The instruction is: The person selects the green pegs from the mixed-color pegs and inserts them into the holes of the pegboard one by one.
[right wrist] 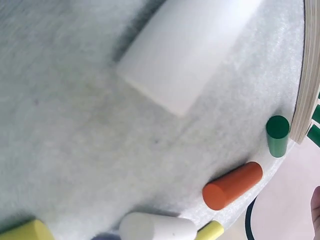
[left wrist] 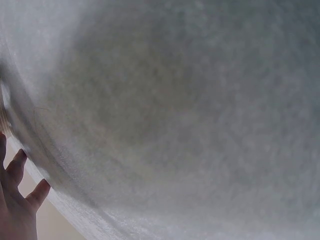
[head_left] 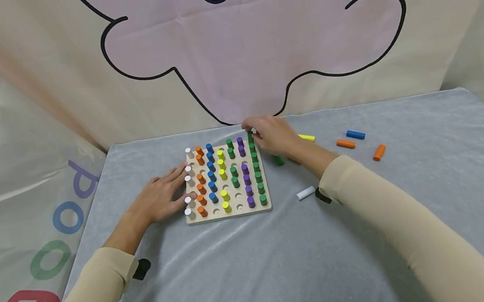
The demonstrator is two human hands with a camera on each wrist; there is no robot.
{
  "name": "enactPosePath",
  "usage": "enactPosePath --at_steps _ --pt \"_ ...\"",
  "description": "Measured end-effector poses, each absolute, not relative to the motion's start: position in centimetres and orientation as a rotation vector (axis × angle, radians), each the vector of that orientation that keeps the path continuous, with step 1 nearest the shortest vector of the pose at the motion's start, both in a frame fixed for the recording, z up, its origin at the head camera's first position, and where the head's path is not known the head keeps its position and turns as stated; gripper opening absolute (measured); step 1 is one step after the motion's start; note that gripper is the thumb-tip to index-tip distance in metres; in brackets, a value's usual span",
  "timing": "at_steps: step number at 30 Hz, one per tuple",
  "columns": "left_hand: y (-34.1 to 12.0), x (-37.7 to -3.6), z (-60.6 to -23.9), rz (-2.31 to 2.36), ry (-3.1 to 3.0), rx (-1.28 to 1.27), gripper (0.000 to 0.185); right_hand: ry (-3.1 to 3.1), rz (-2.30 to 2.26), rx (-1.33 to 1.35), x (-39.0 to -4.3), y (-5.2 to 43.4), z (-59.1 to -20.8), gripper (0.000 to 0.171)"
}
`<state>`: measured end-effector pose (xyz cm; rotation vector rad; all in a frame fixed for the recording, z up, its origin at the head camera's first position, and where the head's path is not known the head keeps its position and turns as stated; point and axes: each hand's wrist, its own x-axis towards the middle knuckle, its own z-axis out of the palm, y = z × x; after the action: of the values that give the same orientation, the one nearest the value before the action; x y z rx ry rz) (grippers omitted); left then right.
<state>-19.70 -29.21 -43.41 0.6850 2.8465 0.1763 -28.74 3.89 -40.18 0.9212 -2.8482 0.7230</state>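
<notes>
A wooden pegboard lies on the grey cloth, with white, orange, blue, yellow, green and purple pegs standing in columns. My right hand is at the board's far right corner, fingers curled round a green peg at the top of the outer green column. My left hand lies flat on the cloth, its fingertips touching the board's left edge by the white pegs. In the left wrist view only blurred cloth and fingers show.
Loose pegs lie right of the board: green, yellow, orange, blue, orange and white. The right wrist view shows white, orange and green pegs. A printed curtain hangs behind.
</notes>
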Motion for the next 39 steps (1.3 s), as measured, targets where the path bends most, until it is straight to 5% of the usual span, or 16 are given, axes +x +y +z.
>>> enactPosePath --at_steps 30,39 --pt "-29.1 -19.7 -43.3 0.163 2.846 0.663 0.083 -2.863 0.742 0.915 -28.5 3.8 -41.1 0.027" --pt "-29.1 -19.6 -43.3 0.17 2.846 0.668 0.081 -2.94 0.791 0.871 -28.5 4.7 -40.9 0.042"
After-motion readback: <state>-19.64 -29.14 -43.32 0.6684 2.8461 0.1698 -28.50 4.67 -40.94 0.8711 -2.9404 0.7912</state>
